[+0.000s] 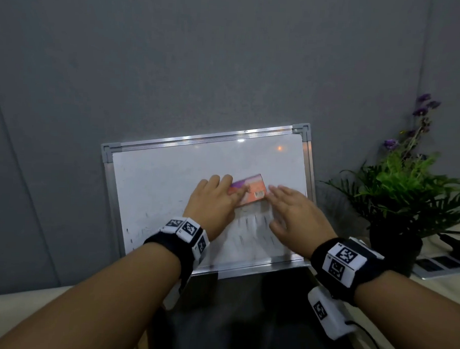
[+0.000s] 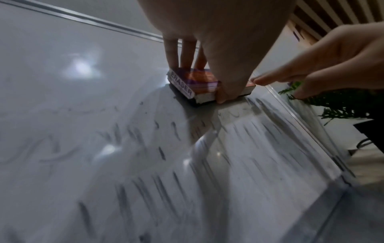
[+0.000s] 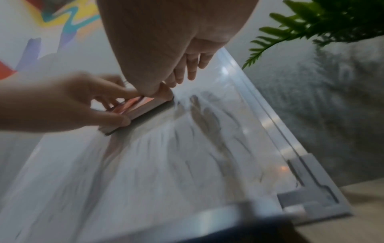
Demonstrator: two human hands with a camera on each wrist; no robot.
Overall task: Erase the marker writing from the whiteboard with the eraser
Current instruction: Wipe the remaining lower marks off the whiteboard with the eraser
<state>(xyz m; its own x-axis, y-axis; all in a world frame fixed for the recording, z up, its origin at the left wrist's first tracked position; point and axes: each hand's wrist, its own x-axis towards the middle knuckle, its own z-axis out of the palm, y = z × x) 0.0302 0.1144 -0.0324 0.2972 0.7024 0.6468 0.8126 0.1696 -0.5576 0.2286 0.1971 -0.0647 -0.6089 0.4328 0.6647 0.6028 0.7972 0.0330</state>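
Observation:
A framed whiteboard [image 1: 157,192] leans against the grey wall. Grey streaks of marker smear [image 1: 255,228] cover its lower right part, and the left wrist view shows these smears [image 2: 166,180] close up. My left hand [image 1: 217,197] grips the orange and purple eraser [image 1: 252,188] flat against the board, fingers over its far edge and thumb on its near edge [image 2: 224,92]. My right hand [image 1: 293,206] is flat with straight fingers, and its fingertips touch the eraser's right end. In the right wrist view the eraser [image 3: 141,106] lies under both hands.
A potted fern with purple flowers [image 1: 407,187] stands close to the board's right edge. A flat grey device [image 1: 441,262] and a cable lie on the beige table behind the pot. A dark surface [image 1: 244,307] lies below the board.

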